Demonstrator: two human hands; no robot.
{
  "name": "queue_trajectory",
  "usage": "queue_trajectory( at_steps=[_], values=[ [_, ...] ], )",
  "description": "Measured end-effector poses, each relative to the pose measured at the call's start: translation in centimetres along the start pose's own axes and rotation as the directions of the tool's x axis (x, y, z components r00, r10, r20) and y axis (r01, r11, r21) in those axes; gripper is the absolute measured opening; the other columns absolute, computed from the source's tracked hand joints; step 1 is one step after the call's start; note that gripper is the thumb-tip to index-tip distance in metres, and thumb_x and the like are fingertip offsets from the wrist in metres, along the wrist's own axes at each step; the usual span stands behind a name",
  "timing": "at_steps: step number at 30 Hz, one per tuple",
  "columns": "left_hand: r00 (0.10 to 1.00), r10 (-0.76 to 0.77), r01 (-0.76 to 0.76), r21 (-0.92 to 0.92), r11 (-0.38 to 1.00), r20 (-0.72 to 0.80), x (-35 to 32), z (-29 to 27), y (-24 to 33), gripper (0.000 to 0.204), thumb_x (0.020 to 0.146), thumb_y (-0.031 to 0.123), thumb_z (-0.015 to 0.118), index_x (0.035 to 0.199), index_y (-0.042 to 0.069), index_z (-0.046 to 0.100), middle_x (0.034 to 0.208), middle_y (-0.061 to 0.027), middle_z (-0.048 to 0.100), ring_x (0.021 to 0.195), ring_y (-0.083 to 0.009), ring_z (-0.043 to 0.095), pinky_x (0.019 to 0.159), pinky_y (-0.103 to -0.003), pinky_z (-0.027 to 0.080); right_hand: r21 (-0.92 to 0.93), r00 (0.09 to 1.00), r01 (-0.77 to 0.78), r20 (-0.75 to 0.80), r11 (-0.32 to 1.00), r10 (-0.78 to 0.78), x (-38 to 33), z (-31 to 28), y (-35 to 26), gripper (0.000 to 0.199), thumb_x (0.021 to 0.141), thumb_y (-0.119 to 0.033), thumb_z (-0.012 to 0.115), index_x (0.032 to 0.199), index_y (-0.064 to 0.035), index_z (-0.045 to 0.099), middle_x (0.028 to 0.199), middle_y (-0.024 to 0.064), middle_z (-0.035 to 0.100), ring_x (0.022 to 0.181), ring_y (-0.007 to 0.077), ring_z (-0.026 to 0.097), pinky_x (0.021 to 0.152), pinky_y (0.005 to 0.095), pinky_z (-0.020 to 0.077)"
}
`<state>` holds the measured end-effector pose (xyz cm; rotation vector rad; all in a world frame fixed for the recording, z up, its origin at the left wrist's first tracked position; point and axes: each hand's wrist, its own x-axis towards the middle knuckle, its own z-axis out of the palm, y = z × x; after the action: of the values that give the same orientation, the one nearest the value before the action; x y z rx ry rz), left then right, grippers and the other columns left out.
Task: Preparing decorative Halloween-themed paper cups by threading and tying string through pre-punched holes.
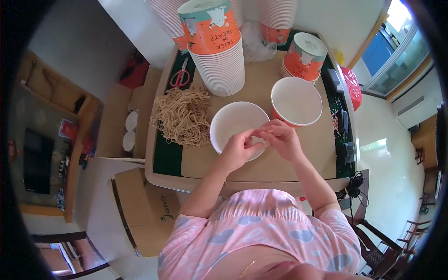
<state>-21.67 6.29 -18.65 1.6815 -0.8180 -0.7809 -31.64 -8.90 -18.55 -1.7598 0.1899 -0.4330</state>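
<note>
My left hand [239, 148] and my right hand [283, 139] meet over the near right rim of a white-lined paper bucket [228, 119]. Fingertips of both are pinched together; whatever lies between them is too small or hidden to make out. Just right of this bucket stands a second paper bucket [297, 103], orange outside, with its mouth facing up. A loose heap of beige string [183, 115] lies to the left. Behind the heap rest scissors [180, 77] with red handles.
Tall stacks of upside-down paper buckets [217, 70] rise at the back of the table. A shorter stack [304, 58] with orange and teal print stands back right, near a crumpled clear plastic bag [259, 44]. Small beads [335, 120] and black cables [355, 184] lie along the right edge.
</note>
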Motion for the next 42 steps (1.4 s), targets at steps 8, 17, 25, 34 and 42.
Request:
queue_trajectory(
  at_steps=[8,17,25,34,42],
  values=[
    [0.988,0.013,0.054,-0.429,0.902,0.153,0.7,0.8,0.0,0.01,0.086,0.009,0.069,0.092,0.001,0.067,0.074,0.0055,0.061,0.067,-0.0022,0.051,0.062,-0.02,0.042,-0.025,0.989,0.119,-0.084,0.993,-0.12,-1.2,-0.5,-0.8,0.014,0.087,-0.008,0.068,0.099,-0.0045,0.074,0.092,0.0033,0.058,0.08,0.0115,0.054,0.07,0.0238,0.0421],
    [0.979,-0.038,0.085,-0.23,0.969,0.199,-0.9,0.1,0.9,0.009,0.09,0.01,0.064,0.089,0.002,0.066,0.076,0.0053,0.06,0.069,-0.0016,0.052,0.062,-0.02,0.043,-0.148,0.951,0.164,0.287,0.975,-0.116,-0.1,-5.4,-5.6,0.043,0.076,0.0,0.072,0.117,-0.0072,0.06,0.109,0.0074,0.062,0.098,0.0196,0.061,0.082,0.0324,0.0482],
    [0.972,-0.031,0.098,-0.277,0.956,0.234,-1.1,-0.2,-0.1,0.007,0.093,0.01,0.062,0.091,0.004,0.064,0.081,0.0066,0.059,0.074,-0.0013,0.054,0.066,-0.019,0.043,-0.371,0.96,0.119,0.279,0.921,-0.012,0.1,-4.2,-4.8,0.021,0.076,0.002,0.069,0.095,-0.0034,0.061,0.086,0.0081,0.062,0.081,0.023,0.063,0.079,0.0365,0.0503],
    [0.987,-0.046,0.087,-0.263,0.961,0.157,-1.0,-0.2,-0.2,0.011,0.092,0.013,0.063,0.087,0.002,0.062,0.071,0.0084,0.051,0.066,-0.0005,0.044,0.058,-0.019,0.037,-0.472,0.95,0.267,0.278,0.84,-0.146,0.0,-4.5,-4.8,0.007,0.085,-0.006,0.064,0.088,-0.0014,0.06,0.08,0.0124,0.059,0.078,0.0327,0.06,0.072,0.0417,0.0493],
    [0.99,-0.021,0.061,-0.282,0.958,0.142,-0.9,0.3,0.2,0.01,0.09,0.011,0.064,0.086,0.003,0.06,0.07,0.0072,0.051,0.065,-0.0016,0.044,0.058,-0.02,0.038,-0.514,0.956,0.205,0.287,0.833,-0.059,-0.5,-4.2,-4.5,0.01,0.09,-0.01,0.059,0.089,-0.0014,0.053,0.082,0.0149,0.057,0.078,0.0354,0.058,0.068,0.0412,0.0466]
  ],
)
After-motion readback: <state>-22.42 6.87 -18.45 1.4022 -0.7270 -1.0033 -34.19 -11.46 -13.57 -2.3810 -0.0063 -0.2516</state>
